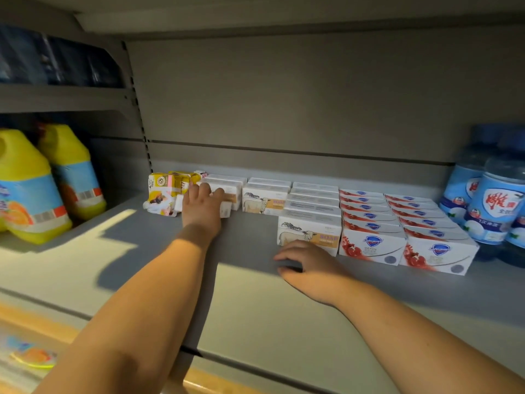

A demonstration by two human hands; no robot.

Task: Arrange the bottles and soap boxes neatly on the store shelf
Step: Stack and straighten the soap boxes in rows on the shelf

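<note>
On the far left, past the upright, stand the yellow jugs (28,191), out of my way. Next come the yellow soap packs (167,191), slumped and crooked against the back. My left hand (203,206) reaches deep, fingers hooked over the top of the white soap box (228,191) at the head of that short row, gripping it. If I drag it carelessly, my wrist may knock the loose packs further askew, or the box behind may come along and tip. The goat soap boxes (264,201) sit just to the right, so a sideways pull could shove them crooked.

My right hand (309,268) rests on the shelf (255,308), fingers loosely curled, holding nothing, just beside the nearest goat box (312,234); I cannot tell if it touches. The red soap boxes (372,245) and blue bottles (494,206) crowd the right end. Open room lies in front of the short left rows, right up to the shelf's near lip.
</note>
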